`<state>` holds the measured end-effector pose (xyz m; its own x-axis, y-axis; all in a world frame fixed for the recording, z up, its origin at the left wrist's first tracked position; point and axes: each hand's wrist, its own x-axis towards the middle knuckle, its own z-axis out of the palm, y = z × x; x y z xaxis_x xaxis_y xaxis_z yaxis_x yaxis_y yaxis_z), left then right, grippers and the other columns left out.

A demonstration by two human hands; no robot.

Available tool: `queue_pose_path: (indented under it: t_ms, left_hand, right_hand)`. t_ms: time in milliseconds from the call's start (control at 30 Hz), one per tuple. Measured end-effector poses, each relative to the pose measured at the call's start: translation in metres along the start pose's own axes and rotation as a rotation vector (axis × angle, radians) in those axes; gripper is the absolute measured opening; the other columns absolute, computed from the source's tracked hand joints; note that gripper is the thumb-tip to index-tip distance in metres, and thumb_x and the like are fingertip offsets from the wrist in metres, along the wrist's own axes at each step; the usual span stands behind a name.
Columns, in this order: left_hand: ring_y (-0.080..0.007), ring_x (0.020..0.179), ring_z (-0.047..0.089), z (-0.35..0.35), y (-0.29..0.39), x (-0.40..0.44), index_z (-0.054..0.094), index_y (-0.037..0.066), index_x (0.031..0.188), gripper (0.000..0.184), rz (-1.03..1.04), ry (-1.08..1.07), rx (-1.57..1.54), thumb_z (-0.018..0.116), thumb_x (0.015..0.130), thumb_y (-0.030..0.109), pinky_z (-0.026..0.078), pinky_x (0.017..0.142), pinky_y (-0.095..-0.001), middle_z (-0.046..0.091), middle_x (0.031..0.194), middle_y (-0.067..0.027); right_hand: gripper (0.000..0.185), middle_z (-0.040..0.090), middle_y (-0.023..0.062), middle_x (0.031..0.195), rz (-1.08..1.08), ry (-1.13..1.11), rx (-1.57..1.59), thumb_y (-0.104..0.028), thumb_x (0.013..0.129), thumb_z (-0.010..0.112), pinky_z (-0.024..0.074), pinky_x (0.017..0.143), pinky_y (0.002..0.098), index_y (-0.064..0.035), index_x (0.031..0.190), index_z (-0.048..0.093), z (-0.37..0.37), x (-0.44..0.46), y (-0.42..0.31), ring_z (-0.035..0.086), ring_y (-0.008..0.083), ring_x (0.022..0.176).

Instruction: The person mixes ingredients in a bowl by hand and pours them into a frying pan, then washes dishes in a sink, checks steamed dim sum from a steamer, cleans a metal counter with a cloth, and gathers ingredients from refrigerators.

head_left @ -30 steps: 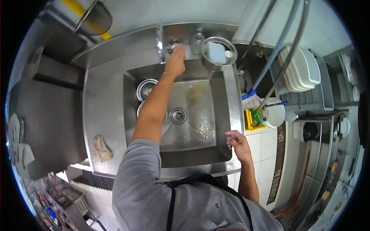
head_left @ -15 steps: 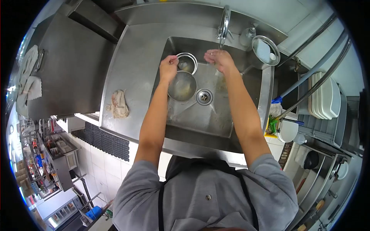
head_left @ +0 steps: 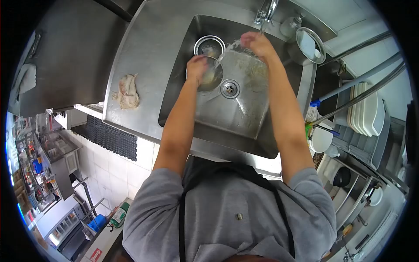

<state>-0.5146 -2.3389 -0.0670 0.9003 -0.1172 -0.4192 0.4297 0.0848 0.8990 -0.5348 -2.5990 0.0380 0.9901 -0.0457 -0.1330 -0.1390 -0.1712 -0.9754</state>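
Observation:
My left hand [head_left: 196, 69], its fingers smeared by motion, is over the left rim of a shallow metal bowl [head_left: 211, 83] in the sink [head_left: 244, 115]. Whether it grips the rim I cannot tell. Behind the bowl is a round metal pot [head_left: 209, 45] with a bright rim and some liquid in it. My right hand [head_left: 258, 44] is just below the faucet [head_left: 269, 12], slightly blurred, fingers loosely curled and apart, holding nothing I can see. Water splashes from it leftward towards the bowl and pot.
A stained cloth [head_left: 128, 91] lies on the left counter. At the sink's back right corner stand a pump bottle [head_left: 290, 27] and a metal container [head_left: 321, 50] with a sponge in it. Hoses [head_left: 362, 81] cross on the right, near stacked white trays [head_left: 367, 109].
My left hand has shifted from the pot's side to the bowl. My right hand has curled from flatter fingers, and a water splash now crosses the sink. The view has tilted.

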Motion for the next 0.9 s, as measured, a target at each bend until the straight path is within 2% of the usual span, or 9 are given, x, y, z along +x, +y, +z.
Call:
queue_pose_path:
  t_ms: [67, 133, 333, 533, 600, 733, 800, 867, 900]
  left_hand:
    - [-0.0311, 0.105, 0.058, -0.05, -0.092, 0.044, 0.056, -0.004, 0.117, 0.052, -0.255, 0.424, 0.804, 0.073, 0.077, 0.024, 0.046, 0.095, -0.0394, 0.059, 0.116, -0.0188]
    - [-0.0329, 0.124, 0.046, -0.062, -0.131, 0.02, 0.034, -0.004, 0.138, 0.082, -0.352, 0.511, 0.832, 0.073, 0.076, 0.034, 0.031, 0.11, -0.0382, 0.047, 0.134, -0.0228]
    - [-0.0368, 0.124, 0.049, 0.025, -0.122, 0.02, 0.045, 0.011, 0.134, 0.051, -0.175, 0.36, 1.015, 0.058, 0.085, 0.019, 0.043, 0.101, -0.0441, 0.044, 0.137, -0.0241]
    - [-0.0439, 0.102, 0.059, 0.1, -0.049, -0.011, 0.05, 0.003, 0.115, 0.038, -0.043, 0.358, 0.876, 0.063, 0.08, 0.01, 0.053, 0.084, -0.0438, 0.05, 0.115, -0.037]
    - [-0.0402, 0.095, 0.062, 0.125, -0.088, 0.04, 0.058, 0.003, 0.102, 0.027, 0.366, 0.341, 0.974, 0.065, 0.081, 0.019, 0.053, 0.077, -0.0464, 0.056, 0.108, -0.0316]
    - [-0.0284, 0.085, 0.061, 0.164, 0.003, 0.034, 0.064, 0.008, 0.092, 0.036, -0.204, -0.443, -0.476, 0.057, 0.089, 0.043, 0.05, 0.075, -0.0455, 0.062, 0.102, -0.011]
    - [-0.0253, 0.084, 0.06, 0.176, 0.039, 0.014, 0.064, 0.01, 0.097, 0.036, -0.221, -0.317, -0.596, 0.055, 0.091, 0.044, 0.05, 0.073, -0.0431, 0.062, 0.102, -0.0059]
    - [-0.0164, 0.088, 0.057, 0.199, 0.039, 0.001, 0.062, 0.018, 0.113, 0.039, -0.189, -0.238, -0.747, 0.052, 0.092, 0.05, 0.049, 0.072, -0.0388, 0.061, 0.103, 0.0036]
    - [-0.0218, 0.08, 0.059, 0.204, 0.028, -0.012, 0.058, 0.017, 0.123, 0.052, -0.01, -0.415, -0.984, 0.053, 0.09, 0.056, 0.049, 0.056, -0.0407, 0.063, 0.113, -0.0039]
  right_hand:
    - [0.022, 0.067, 0.0081, 0.083, -0.005, -0.02, -0.06, -0.002, 0.08, 0.054, 0.0491, 0.069, 0.0293, 0.0017, 0.097, 0.068, 0.001, -0.008, -0.003, 0.061, 0.0159, 0.075]
    - [0.024, 0.067, 0.0085, 0.086, -0.043, 0.017, 0.113, -0.007, 0.082, 0.056, 0.0491, 0.072, 0.0295, 0.0019, 0.102, 0.067, -0.006, -0.015, 0.009, 0.062, 0.0161, 0.079]
    - [0.029, 0.064, 0.0091, 0.103, 0.27, -0.044, 0.208, -0.01, 0.089, 0.062, 0.0518, 0.081, 0.0309, 0.0013, 0.116, 0.059, -0.018, -0.026, -0.006, 0.063, 0.0181, 0.092]
    - [0.031, 0.063, 0.0101, 0.101, 0.298, -0.036, 0.378, -0.008, 0.085, 0.067, 0.0502, 0.077, 0.0301, -0.001, 0.113, 0.055, -0.018, -0.005, 0.021, 0.062, 0.0181, 0.086]
    - [0.029, 0.063, 0.0091, 0.099, 0.225, -0.044, 0.463, -0.008, 0.087, 0.065, 0.0502, 0.078, 0.0295, -0.0009, 0.113, 0.055, -0.015, 0.004, 0.044, 0.061, 0.0166, 0.083]
    - [0.022, 0.062, 0.0078, 0.103, 0.207, -0.109, 0.949, -0.007, 0.091, 0.057, 0.0514, 0.083, 0.0326, -0.0014, 0.113, 0.057, -0.014, 0.035, 0.093, 0.06, 0.0197, 0.093]
    - [0.022, 0.063, 0.0096, 0.105, 0.188, -0.093, 0.947, -0.009, 0.091, 0.056, 0.0514, 0.083, 0.0331, -0.0018, 0.111, 0.058, -0.005, 0.048, 0.096, 0.061, 0.0208, 0.094]
    - [0.022, 0.063, 0.0114, 0.106, -0.045, 0.019, 0.026, -0.011, 0.09, 0.055, 0.0514, 0.082, 0.0337, -0.0023, 0.109, 0.06, 0.0, 0.052, 0.098, 0.062, 0.0219, 0.095]
    - [0.022, 0.064, 0.0123, 0.106, -0.141, 0.071, -0.65, -0.012, 0.089, 0.055, 0.0514, 0.082, 0.0339, -0.0025, 0.108, 0.061, 0.004, 0.046, 0.09, 0.062, 0.0224, 0.095]
